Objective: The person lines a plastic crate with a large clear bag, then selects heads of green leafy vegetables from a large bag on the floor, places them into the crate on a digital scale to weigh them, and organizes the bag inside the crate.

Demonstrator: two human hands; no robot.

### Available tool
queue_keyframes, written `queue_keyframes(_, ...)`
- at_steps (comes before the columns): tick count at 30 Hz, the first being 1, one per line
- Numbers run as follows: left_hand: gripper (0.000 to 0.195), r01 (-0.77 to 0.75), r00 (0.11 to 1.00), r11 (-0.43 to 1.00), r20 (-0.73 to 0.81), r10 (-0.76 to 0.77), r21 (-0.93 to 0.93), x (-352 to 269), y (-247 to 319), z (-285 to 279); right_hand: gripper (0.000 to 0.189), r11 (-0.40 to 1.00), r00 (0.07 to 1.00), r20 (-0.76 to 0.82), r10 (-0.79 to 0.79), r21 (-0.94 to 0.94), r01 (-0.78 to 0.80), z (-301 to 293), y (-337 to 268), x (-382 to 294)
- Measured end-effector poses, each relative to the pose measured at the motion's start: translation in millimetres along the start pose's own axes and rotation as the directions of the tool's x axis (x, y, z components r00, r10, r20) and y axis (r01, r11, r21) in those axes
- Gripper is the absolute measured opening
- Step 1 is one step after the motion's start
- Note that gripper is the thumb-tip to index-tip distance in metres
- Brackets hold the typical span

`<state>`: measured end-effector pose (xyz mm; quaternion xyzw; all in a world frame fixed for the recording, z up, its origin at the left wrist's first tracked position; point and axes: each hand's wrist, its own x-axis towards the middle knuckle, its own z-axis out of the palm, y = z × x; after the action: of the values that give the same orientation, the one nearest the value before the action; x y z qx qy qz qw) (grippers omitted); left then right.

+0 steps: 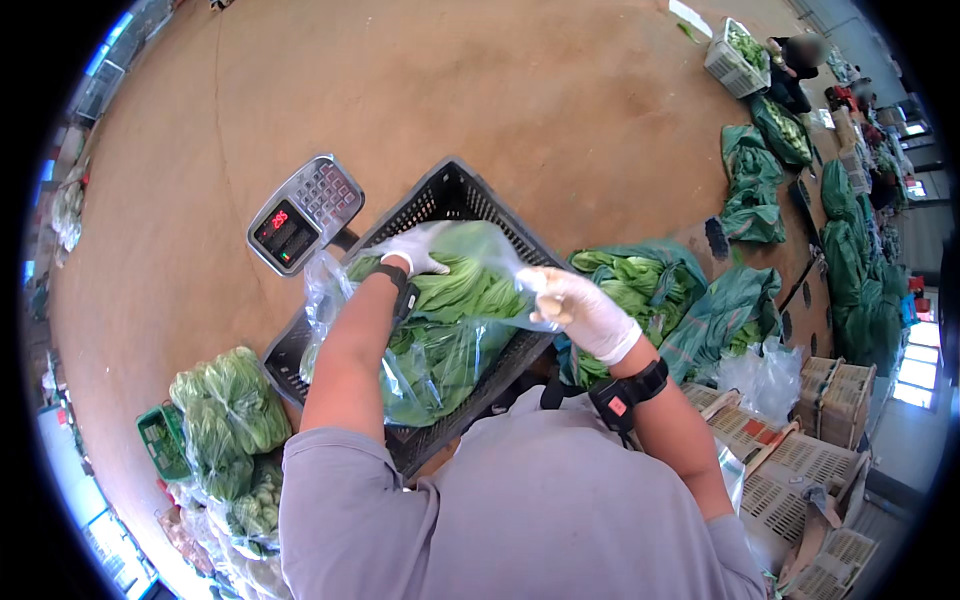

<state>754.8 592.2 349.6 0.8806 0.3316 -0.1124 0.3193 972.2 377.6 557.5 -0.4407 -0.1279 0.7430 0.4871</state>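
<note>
A clear plastic bag [431, 379] full of leafy green vegetables [469, 289] lies in a black plastic crate [499, 202] before me. My left hand [412, 251], in a white glove, rests palm down on the leaves at the bag's far side. Its thumb is spread, and its fingertips are blurred behind plastic. With its fingers closed, my right hand [581, 307], also gloved, grips the bag's right edge and pulls the film taut. Beyond the crate's left side stands a digital scale display [306, 215] with lit red digits.
Bagged greens [229, 412] are stacked at left beside a green basket [163, 442]. Green woven sacks of leaves [637, 289] lie close on the right. Pale slatted crates [787, 465] stand at lower right. A person [795, 71] is by a white crate [739, 60] at upper right.
</note>
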Motion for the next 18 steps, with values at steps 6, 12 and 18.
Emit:
queue_keyframes(6, 0.054, -0.011, 0.908, 0.995, -0.416, 0.053, 0.104, -72.4, 78.8, -17.4, 0.051, 0.997, 0.993, 0.088, -0.078, 0.022, 0.077, -14.4, -1.4, 7.2)
queue_keyframes(12, 0.045, -0.324, 0.94, 0.889, -0.007, 0.34, -0.322, -111.6, 152.4, 58.7, 0.049, 1.0, 0.993, 0.118, -0.014, 0.029, 0.011, -22.1, -5.6, -2.8)
queue_keyframes(18, 0.016, 0.031, 0.992, 0.957, -0.108, -0.064, -0.29, -128.8, 129.6, 136.9, 0.04, 0.971, 0.989, 0.075, -0.124, 0.217, 0.106, -39.9, -14.1, 0.8)
